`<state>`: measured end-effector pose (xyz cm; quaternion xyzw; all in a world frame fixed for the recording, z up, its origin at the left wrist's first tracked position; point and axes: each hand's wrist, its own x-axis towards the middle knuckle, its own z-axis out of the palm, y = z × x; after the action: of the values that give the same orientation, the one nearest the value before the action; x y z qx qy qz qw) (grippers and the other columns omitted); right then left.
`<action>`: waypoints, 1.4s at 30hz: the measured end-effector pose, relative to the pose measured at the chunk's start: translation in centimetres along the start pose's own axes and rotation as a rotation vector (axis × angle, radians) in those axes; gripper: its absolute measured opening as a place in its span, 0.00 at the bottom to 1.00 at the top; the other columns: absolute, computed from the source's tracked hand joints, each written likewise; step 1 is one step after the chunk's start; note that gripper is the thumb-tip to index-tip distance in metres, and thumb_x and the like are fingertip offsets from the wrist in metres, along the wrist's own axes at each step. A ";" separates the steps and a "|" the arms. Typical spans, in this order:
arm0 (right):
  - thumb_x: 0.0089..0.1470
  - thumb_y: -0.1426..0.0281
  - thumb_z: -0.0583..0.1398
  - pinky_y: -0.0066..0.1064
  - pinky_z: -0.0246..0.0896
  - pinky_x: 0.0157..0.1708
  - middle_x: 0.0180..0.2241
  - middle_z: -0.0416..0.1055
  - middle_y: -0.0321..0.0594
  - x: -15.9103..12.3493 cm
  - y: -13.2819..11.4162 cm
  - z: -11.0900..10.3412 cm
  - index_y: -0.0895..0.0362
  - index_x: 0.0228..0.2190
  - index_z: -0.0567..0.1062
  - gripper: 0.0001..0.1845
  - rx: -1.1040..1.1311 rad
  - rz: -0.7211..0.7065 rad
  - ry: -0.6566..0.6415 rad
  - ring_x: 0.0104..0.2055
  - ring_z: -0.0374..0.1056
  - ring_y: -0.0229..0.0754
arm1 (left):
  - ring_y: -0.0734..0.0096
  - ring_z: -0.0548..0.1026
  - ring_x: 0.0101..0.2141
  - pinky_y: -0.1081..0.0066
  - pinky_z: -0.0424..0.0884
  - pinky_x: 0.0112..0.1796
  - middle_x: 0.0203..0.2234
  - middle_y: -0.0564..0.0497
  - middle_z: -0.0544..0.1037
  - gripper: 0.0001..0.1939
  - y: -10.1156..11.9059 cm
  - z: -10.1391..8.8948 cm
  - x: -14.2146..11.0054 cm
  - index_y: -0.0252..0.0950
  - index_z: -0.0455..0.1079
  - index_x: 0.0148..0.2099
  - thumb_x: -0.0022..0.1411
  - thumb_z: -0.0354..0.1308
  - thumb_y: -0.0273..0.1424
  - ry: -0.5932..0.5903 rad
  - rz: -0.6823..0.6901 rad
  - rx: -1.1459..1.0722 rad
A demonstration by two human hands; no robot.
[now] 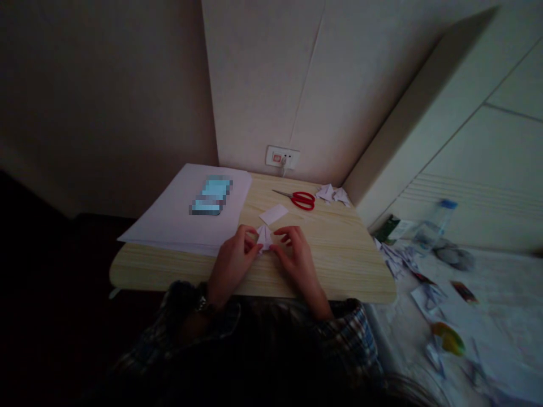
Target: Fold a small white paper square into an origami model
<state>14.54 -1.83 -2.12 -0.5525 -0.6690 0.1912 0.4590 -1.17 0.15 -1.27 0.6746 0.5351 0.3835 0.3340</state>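
A small white folded paper (264, 236), pointed at the top with creases down its middle, is between my two hands at the table's front. My left hand (235, 257) is closed on its left side, the thumb at the lower left corner. On the other side, my right hand (298, 257) has its thumb against the lower right corner, its index finger curved near the right edge. Just beyond lies a flat white paper rectangle (274, 214). Scissors with red handles (302, 200) lie farther back, blades pointing left.
Large white sheets (165, 217) cover the table's left side, with a lit phone (211, 195) on top. Folded paper pieces (326, 193) sit at the back right corner of the wooden table (348, 260). A wall socket (283, 157) is behind; a plastic bottle (435, 226) is at right.
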 end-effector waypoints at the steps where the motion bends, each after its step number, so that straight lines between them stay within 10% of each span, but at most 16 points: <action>1: 0.50 0.75 0.61 0.37 0.61 0.44 0.39 0.67 0.42 0.0 -0.1 -0.1 0.56 0.36 0.71 0.09 -0.030 -0.036 -0.045 0.41 0.64 0.44 | 0.68 0.73 0.26 0.69 0.68 0.31 0.22 0.57 0.72 0.12 0.1 0.0 -0.1 0.38 0.65 0.42 0.54 0.58 0.28 0.012 0.027 0.049; 14: 0.53 0.77 0.57 0.36 0.59 0.40 0.33 0.69 0.40 -0.1 -0.4 0.1 0.56 0.35 0.73 0.07 -0.212 -0.074 -0.236 0.37 0.64 0.44 | 0.59 0.73 0.42 0.62 0.69 0.46 0.36 0.47 0.75 0.09 -0.1 0.1 -0.1 0.36 0.71 0.37 0.55 0.54 0.20 -0.033 0.287 0.296; 42: 0.55 0.74 0.59 0.37 0.61 0.41 0.34 0.68 0.43 -0.2 -0.4 -0.1 0.56 0.30 0.70 0.03 -0.260 -0.089 -0.216 0.40 0.63 0.46 | 0.64 0.75 0.37 0.66 0.71 0.40 0.33 0.49 0.75 0.07 0.0 0.2 0.0 0.37 0.71 0.33 0.56 0.56 0.20 -0.112 0.276 0.260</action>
<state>14.37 -2.10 -1.87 -0.5531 -0.7574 0.1410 0.3172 -1.03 0.11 -1.38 0.7994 0.4631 0.3151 0.2174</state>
